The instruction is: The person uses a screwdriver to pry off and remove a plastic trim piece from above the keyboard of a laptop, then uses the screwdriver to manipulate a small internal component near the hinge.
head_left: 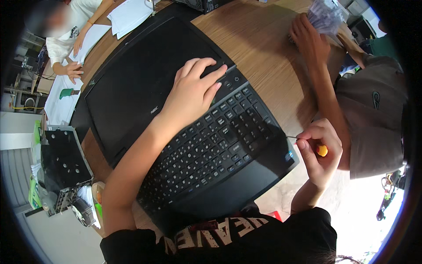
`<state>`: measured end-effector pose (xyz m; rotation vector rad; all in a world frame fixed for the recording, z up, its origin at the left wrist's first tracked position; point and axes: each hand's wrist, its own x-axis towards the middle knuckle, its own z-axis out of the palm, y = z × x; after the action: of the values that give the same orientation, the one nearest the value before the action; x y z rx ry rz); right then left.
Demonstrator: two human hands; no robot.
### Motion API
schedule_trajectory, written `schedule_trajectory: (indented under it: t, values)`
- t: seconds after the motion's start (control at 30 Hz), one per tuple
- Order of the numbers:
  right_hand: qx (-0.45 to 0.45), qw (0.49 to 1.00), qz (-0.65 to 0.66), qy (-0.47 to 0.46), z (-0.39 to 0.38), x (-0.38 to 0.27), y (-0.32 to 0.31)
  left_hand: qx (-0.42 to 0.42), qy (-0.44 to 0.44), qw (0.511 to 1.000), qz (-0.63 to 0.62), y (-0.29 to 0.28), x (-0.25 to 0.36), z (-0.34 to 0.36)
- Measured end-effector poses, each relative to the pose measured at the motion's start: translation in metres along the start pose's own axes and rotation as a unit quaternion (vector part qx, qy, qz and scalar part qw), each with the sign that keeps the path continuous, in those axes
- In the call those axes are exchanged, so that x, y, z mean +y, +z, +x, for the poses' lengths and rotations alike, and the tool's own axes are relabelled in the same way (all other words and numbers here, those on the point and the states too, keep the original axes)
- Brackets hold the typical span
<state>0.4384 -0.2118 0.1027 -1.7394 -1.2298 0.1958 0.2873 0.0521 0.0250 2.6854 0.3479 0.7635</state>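
A black laptop (246, 176) lies opened wide on the wooden table, its dark screen (136, 75) tilted far back. My left hand (189, 94) rests across the hinge area with fingers apart, the fingertips by the right hinge near the power button. In my right hand (323, 152), just off the laptop's right edge, is a screwdriver (322, 151) with a yellow and red handle end. Its thin shaft points left and reaches the side of the laptop base; whether the tip sits in a screw I cannot tell.
Across the table at the upper left, a person's hands (72, 68) lie on white papers (61, 101). Another person's hand (312, 42) at the upper right holds a crumpled clear plastic bag (326, 17). An opened dark metal case (68, 154) stands at the left.
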Motion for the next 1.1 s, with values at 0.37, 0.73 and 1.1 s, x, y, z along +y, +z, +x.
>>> schedule_trajectory:
  t: [0.37,0.73,1.1]
  values:
    - [-0.072,0.997,-0.039,0.015,0.067,0.029,0.027,0.064,-0.058,0.996,-0.034,-0.021,0.002,0.013]
    - [-0.113,0.986,-0.101,-0.063,0.124,0.044,0.066,0.063,-0.142,0.985,-0.075,-0.057,0.002,0.033]
    - [-0.213,0.967,-0.075,-0.120,0.169,0.057,0.109,0.117,-0.181,0.930,-0.299,-0.059,-0.010,0.024]
